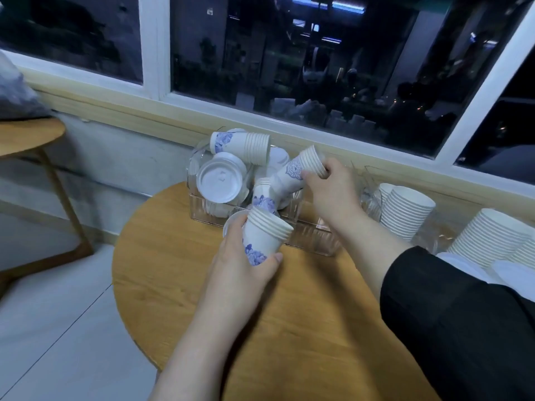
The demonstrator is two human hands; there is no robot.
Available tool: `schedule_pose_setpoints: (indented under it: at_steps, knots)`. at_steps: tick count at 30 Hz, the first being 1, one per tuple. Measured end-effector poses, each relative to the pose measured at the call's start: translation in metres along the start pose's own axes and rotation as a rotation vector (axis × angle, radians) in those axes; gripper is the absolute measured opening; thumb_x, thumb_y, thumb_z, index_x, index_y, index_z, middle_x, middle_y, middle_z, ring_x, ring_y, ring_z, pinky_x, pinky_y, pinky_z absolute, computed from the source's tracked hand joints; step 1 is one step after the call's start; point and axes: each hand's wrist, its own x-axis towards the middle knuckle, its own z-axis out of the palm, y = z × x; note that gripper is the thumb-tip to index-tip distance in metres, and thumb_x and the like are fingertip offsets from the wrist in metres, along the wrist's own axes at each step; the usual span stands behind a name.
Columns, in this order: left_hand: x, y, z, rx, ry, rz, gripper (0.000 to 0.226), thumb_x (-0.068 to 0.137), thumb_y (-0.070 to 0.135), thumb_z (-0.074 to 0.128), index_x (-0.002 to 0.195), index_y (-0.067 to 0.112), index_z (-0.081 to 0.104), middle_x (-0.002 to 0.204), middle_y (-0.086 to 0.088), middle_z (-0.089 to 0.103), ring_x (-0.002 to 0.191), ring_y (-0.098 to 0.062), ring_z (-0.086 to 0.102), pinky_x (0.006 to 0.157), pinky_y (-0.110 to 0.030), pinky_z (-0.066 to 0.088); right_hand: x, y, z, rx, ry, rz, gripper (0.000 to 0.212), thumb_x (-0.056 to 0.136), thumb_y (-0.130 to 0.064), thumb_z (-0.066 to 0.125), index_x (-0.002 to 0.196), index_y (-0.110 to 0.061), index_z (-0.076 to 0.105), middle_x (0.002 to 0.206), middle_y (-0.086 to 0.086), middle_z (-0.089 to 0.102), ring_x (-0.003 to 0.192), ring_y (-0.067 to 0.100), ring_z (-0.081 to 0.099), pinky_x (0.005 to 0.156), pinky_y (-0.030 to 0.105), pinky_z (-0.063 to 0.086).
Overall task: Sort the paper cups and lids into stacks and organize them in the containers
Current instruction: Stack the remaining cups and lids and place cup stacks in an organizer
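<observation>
Indoors, on a round wooden table (188,285) beneath dark windows (289,59), both hands grip cup stacks.

The left hand (240,264), on a bare forearm reaching up from the near edge, curls its fingers and thumb round a stack of cups (265,237), while the right hand (330,189), its arm black-sleeved to the elbow, pinches another cup stack (301,172) farther off.

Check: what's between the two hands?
Head view: a short cup stack leaning in the clear bin, between the left hand and right hand.
</observation>
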Motion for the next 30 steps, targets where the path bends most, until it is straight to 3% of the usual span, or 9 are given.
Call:
schedule_pose_setpoints:
  at_steps: [2, 5, 9, 12, 14, 18, 20, 24, 30]
  knots:
    - [-0.001, 0.005, 0.003, -0.027, -0.014, -0.005, 0.069, 0.08, 0.024, 0.079, 0.136, 0.038, 0.04, 0.123, 0.022, 0.057, 0.109, -0.004, 0.056, 0.082, -0.01, 0.041, 0.003, -0.014, -0.018, -0.046, 0.036, -0.027, 0.014, 0.094, -0.029, 0.062, 0.105, -0.02, 0.062, 0.083, -0.009, 0.058, 0.07, 0.006, 0.052, 0.06, 0.017, 0.038]
    - [-0.003, 0.013, 0.011, -0.062, -0.045, -0.003, 0.075, 0.082, 0.019, 0.078, 0.142, 0.034, 0.037, 0.118, 0.035, 0.052, 0.108, -0.002, 0.055, 0.075, 0.001, 0.036, 0.012, -0.032, -0.049, -0.074, 0.056, -0.077, 0.015, 0.096, -0.028, 0.058, 0.105, -0.016, 0.06, 0.08, -0.009, 0.055, 0.066, 0.006, 0.048, 0.054, 0.025, 0.035]
    - [-0.011, 0.023, 0.023, -0.067, -0.105, 0.01, 0.08, 0.083, 0.021, 0.077, 0.147, 0.037, 0.031, 0.133, 0.021, 0.052, 0.116, -0.002, 0.051, 0.08, -0.006, 0.035, 0.03, -0.042, -0.111, -0.209, 0.085, -0.132, 0.018, 0.098, -0.027, 0.054, 0.107, -0.011, 0.056, 0.09, 0.001, 0.057, 0.071, 0.015, 0.049, 0.062, 0.034, 0.04]
    - [-0.015, 0.027, 0.033, -0.084, -0.115, 0.017, 0.078, 0.082, 0.024, 0.078, 0.142, 0.043, 0.032, 0.129, 0.028, 0.053, 0.111, 0.007, 0.053, 0.081, 0.0, 0.035, 0.046, -0.029, -0.161, -0.419, 0.048, -0.138, 0.021, 0.1, -0.029, 0.052, 0.109, -0.01, 0.054, 0.094, 0.005, 0.057, 0.077, 0.02, 0.05, 0.068, 0.039, 0.042]
    - [-0.015, 0.031, 0.042, -0.097, -0.127, 0.024, 0.075, 0.081, 0.023, 0.079, 0.137, 0.045, 0.033, 0.126, 0.031, 0.053, 0.112, 0.014, 0.051, 0.083, 0.0, 0.037, 0.054, -0.013, -0.186, -0.556, -0.004, -0.124, 0.019, 0.1, -0.029, 0.052, 0.103, -0.011, 0.052, 0.086, 0.006, 0.054, 0.071, 0.021, 0.046, 0.061, 0.037, 0.037]
    - [-0.016, 0.036, 0.061, -0.096, -0.157, 0.042, 0.075, 0.079, 0.024, 0.08, 0.134, 0.046, 0.035, 0.127, 0.025, 0.055, 0.117, 0.004, 0.054, 0.1, -0.027, 0.044, 0.064, 0.018, -0.209, -0.688, -0.079, -0.082, 0.024, 0.1, -0.028, 0.055, 0.082, -0.015, 0.045, 0.08, 0.007, 0.053, 0.069, 0.025, 0.045, 0.057, 0.034, 0.032]
    - [-0.015, 0.038, 0.068, -0.075, -0.16, 0.051, 0.076, 0.078, 0.027, 0.08, 0.132, 0.05, 0.033, 0.129, 0.022, 0.055, 0.12, -0.003, 0.054, 0.101, -0.033, 0.044, 0.069, 0.028, -0.21, -0.694, -0.112, -0.056, 0.023, 0.1, -0.029, 0.055, 0.081, -0.018, 0.046, 0.082, 0.008, 0.057, 0.07, 0.026, 0.049, 0.058, 0.034, 0.035]
    - [-0.011, 0.039, 0.072, -0.039, -0.156, 0.065, 0.077, 0.078, 0.031, 0.08, 0.125, 0.06, 0.027, 0.127, 0.023, 0.056, 0.116, -0.005, 0.055, 0.097, -0.033, 0.045, 0.077, 0.04, -0.2, -0.751, -0.174, -0.057, 0.019, 0.1, -0.027, 0.055, 0.097, -0.009, 0.055, 0.084, 0.008, 0.056, 0.074, 0.026, 0.049, 0.059, 0.034, 0.034]
    - [-0.007, 0.036, 0.073, -0.045, -0.163, 0.06, 0.076, 0.077, 0.032, 0.08, 0.124, 0.061, 0.029, 0.123, 0.028, 0.056, 0.113, 0.004, 0.055, 0.09, -0.021, 0.042, 0.089, 0.044, -0.189, -0.828, -0.196, -0.054, 0.015, 0.102, -0.024, 0.052, 0.099, -0.009, 0.05, 0.086, 0.006, 0.052, 0.077, 0.026, 0.048, 0.055, 0.032, 0.032]
